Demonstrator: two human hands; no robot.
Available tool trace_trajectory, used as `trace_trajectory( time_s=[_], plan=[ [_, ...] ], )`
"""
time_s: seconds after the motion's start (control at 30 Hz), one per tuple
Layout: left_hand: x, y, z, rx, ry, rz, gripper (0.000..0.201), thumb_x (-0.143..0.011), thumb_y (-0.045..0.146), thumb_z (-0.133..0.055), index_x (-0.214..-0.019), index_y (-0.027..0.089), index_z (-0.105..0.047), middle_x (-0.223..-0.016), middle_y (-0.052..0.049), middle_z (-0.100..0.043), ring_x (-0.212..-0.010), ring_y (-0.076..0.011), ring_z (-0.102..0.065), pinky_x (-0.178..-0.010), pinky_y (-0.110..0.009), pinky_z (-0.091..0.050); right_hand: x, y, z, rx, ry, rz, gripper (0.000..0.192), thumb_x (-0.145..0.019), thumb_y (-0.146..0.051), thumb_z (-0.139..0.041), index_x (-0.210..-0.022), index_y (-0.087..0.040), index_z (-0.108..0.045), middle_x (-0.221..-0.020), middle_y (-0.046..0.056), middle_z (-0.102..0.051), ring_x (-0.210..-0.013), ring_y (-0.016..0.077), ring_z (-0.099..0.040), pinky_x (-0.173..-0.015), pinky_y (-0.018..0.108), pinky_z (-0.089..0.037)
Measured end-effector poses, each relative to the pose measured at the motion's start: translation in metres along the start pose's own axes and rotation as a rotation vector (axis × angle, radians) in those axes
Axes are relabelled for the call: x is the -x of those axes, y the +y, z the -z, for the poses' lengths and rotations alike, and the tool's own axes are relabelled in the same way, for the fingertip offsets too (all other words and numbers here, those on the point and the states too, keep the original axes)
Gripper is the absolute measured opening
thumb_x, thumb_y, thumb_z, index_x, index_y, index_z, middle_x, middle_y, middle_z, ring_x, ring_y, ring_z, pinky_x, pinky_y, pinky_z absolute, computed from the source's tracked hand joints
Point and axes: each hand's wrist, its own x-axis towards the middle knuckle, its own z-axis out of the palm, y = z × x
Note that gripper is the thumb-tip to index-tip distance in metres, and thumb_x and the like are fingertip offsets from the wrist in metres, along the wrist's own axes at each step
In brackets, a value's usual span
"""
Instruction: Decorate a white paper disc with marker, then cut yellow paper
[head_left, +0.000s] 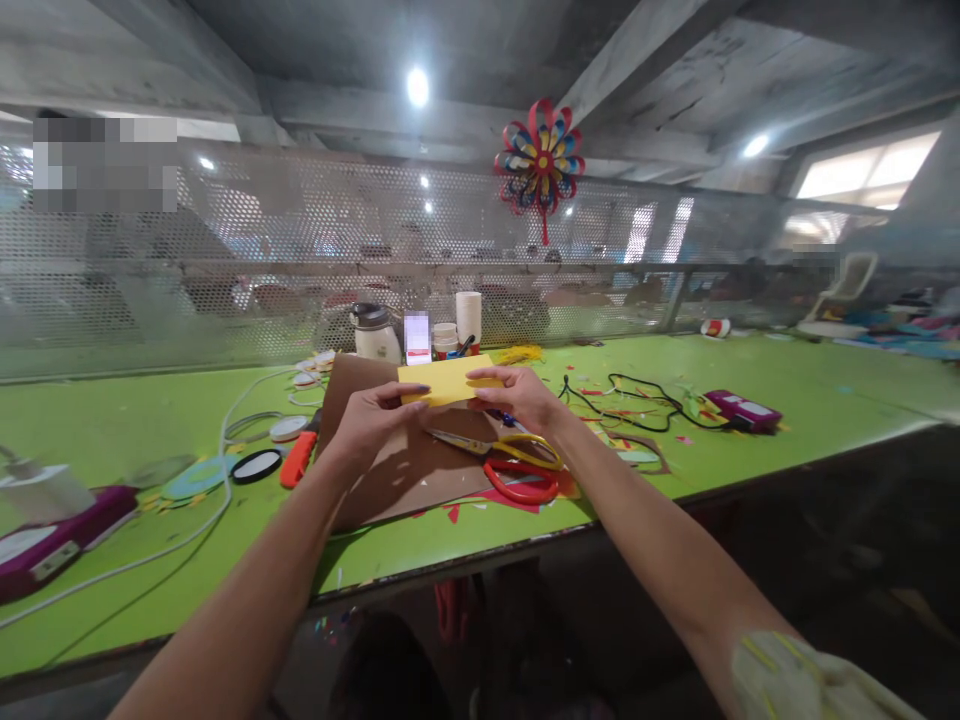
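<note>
Between both hands (pixel 450 405), yellow paper (pixel 445 381)

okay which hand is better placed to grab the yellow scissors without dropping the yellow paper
Right, probably. The right hand pinches the yellow paper directly above the yellow scissors; the left hand is farther off.

Yellow paper's (pixel 448 380) near edge hidden by the left hand (pixel 373 415) and right hand (pixel 517 395), brown card (pixel 405 470) partly covered, purple device (pixel 45 540) at 9 o'clock cut off, background behind mesh (pixel 225 250) blurred.
</note>
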Motion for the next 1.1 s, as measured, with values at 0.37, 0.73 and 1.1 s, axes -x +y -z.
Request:
trace_trajectory(
  time_s=[0.37, 0.73, 1.1],
  plan=[
    [-0.0020, -0.0001, 0.0024, -0.015, 0.028, 0.001, 0.055, -0.054, 0.049, -0.089, -0.097, 0.015, -0.080, -0.098, -0.011, -0.079, -0.090, -0.0251, -0.070, -0.087, -0.037, -0.054, -0.0024, 0.0003, 0.0021, 0.005, 0.089, 0.126, 0.028, -0.057, -0.025, -0.087, -0.082, -0.019, -0.077, -0.079, 0.001, -0.079, -0.072, 0.0171, -0.073, -0.079, 0.034, -0.059],
    [-0.0068, -0.0042, 0.0055, -0.183, 0.033, -0.078, 0.037, -0.058, 0.047, -0.086, -0.084, 0.020, -0.083, -0.078, -0.007, -0.076, -0.072, -0.0205, -0.063, -0.070, -0.032, -0.050, -0.0033, -0.0004, 0.0034, 0.119, 0.094, 0.191, 0.024, -0.060, -0.028, -0.085, -0.079, -0.018, -0.075, -0.068, 0.001, -0.075, -0.065, 0.0168, -0.073, -0.070, 0.031, -0.060],
    [-0.0098, -0.0061, 0.0075, -0.318, 0.023, -0.172, 0.030, -0.066, 0.044, -0.080, -0.083, 0.020, -0.083, -0.072, -0.007, -0.076, -0.061, -0.0186, -0.060, -0.056, -0.029, -0.044, -0.0052, 0.0014, 0.0056, 0.179, 0.096, 0.237, 0.024, -0.060, -0.034, -0.085, -0.074, -0.017, -0.073, -0.063, 0.001, -0.073, -0.060, 0.0171, -0.072, -0.066, 0.033, -0.061]
  ],
)
